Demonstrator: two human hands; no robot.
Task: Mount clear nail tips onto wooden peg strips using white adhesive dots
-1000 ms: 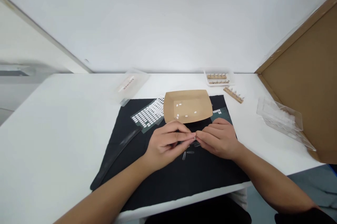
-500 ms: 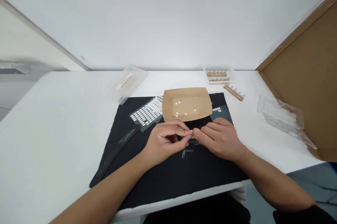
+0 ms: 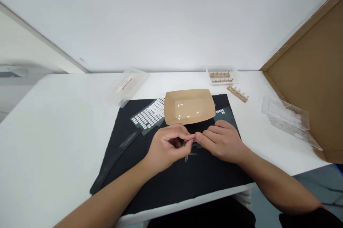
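Observation:
My left hand (image 3: pixel 169 145) is closed, thumb and forefinger pinching at a tiny spot whose contents are too small to make out. Its fingertips nearly meet those of my right hand (image 3: pixel 222 141), which is curled closed; what it holds is mostly hidden by the fingers. Just below the fingertips, clear nail tips (image 3: pixel 187 158) lie on the black cloth (image 3: pixel 171 188), partly covered by my left hand. Behind both hands stands a brown paper tray (image 3: pixel 187 96) with several small white oval stickers (image 3: pixel 188 116) in it.
White oval sticker sheets (image 3: pixel 147 116) lie left of the tray, a dark green sheet (image 3: pixel 227 117) right. Behind are a frosted plastic bag (image 3: pixel 135 81), a clear box of wooden nail stands (image 3: pixel 221 75) and a loose stand (image 3: pixel 237 94). Clear plastic boxes (image 3: pixel 288 115) stand right, beside cardboard (image 3: pixel 311 74).
The view has shifted slightly. My left thumb has bent and drawn back a little while the pinch stays by the right fingertips. My right hand keeps about the same pose.

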